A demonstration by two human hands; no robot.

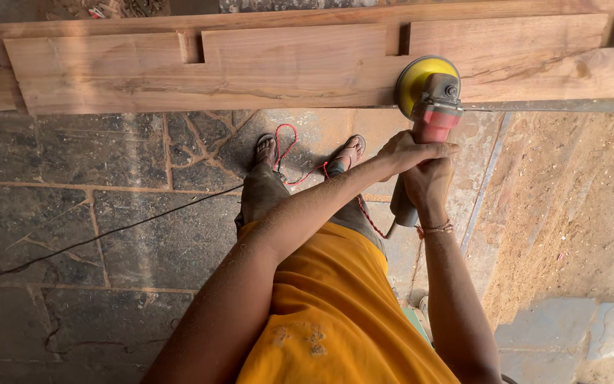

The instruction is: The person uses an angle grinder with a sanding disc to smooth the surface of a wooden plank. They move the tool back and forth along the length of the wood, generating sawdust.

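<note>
Grinder (429,114), red-bodied with a yellow disc (415,80), held upright against the near edge of the plank (250,67), toward its right end. Disc face meets the plank's lower edge; exact contact line hidden by the tool head. Left hand (413,151) wrapped tight over the upper body of the grinder, fingers fully curled, thumb side on top. Right hand (428,186) clenched just below it around the grey handle, bracelet (437,229) at the wrist. Both grips closed hard, no gap showing. Plank lies across the top of view, with notched boards behind it. Red cord (289,153) loops over the stone floor (94,185) between the sandalled feet; black cable (108,231) runs off to the left. Sawdust (570,213) heaped on the floor at right. Orange shirt (335,306) below.
</note>
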